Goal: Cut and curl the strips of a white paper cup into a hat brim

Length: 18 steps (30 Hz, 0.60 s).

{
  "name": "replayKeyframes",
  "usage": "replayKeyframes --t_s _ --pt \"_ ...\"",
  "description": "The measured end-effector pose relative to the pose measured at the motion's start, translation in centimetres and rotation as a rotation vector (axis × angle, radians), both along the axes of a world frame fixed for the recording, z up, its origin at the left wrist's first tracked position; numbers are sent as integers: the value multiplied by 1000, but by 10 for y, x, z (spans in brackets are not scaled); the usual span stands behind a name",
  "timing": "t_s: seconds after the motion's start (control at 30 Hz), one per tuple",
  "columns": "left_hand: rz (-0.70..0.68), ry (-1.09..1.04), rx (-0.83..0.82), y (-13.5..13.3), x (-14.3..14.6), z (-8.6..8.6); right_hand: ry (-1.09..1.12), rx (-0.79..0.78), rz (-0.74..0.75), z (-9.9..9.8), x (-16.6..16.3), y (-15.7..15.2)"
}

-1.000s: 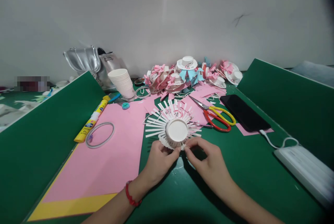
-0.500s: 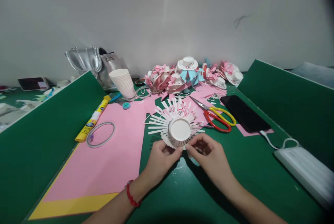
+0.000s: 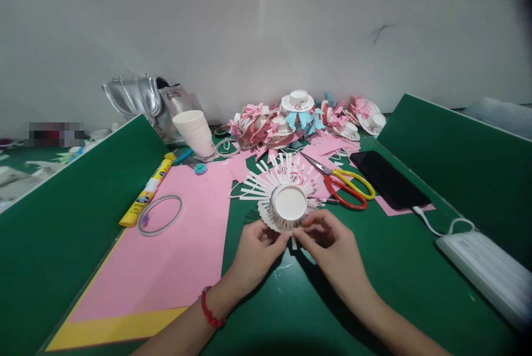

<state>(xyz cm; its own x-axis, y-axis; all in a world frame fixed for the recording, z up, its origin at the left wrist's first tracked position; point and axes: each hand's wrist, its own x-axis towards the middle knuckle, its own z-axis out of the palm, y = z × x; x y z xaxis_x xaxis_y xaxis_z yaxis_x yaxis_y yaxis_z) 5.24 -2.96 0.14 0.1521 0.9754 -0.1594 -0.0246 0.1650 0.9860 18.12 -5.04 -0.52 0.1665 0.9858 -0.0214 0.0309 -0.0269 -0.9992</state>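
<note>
Since the earlier frame, the white round paper cup, its wall cut into fanned strips [image 3: 291, 202], has shifted slightly toward 3 o'clock, and one narrow white paper strip [image 3: 295, 243] now sticks out at its 6 o'clock.

The left hand [image 3: 256, 251] clamps the near rim between thumb and fingers around 7 o'clock, other fingertips hidden beneath. The right hand [image 3: 330, 240] brings thumb and forefinger together on the rim just past 6; their exact contact is partly covered.

The cup sits between the hands, base facing up toward the viewer, its long axis running from that base down into the fan. Loose strips radiate from about 9 through 12 to 3; a folded, scalloped edge fills 6 to 9.

Beyond, between 2 and 3, lie steel scissors with red and yellow handles [image 3: 331, 173], blades pointing to 10. A black rectangular phone [image 3: 390, 180] lies farther toward 3. Pink paper sheets [image 3: 187, 256] spread around 8, a yellow cylindrical glue stick [image 3: 142, 199] near 9, a leaning stack of white paper cups [image 3: 193, 132] at 10.
</note>
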Motion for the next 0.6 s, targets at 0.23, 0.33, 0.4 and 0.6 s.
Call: replayKeyframes --t_s 0.23,0.33,0.4,0.6 --pt "21 -8 -19 0 -1 3 235 -60 -98 -6 10 13" --pt "8 -30 -31 0 -1 5 456 -131 56 -3 8 14" --pt "-13 -46 -26 -1 -2 4 477 -146 55 -1 5 13" --pt "-49 -47 28 -2 0 4 477 -93 -10 -4 1 9"
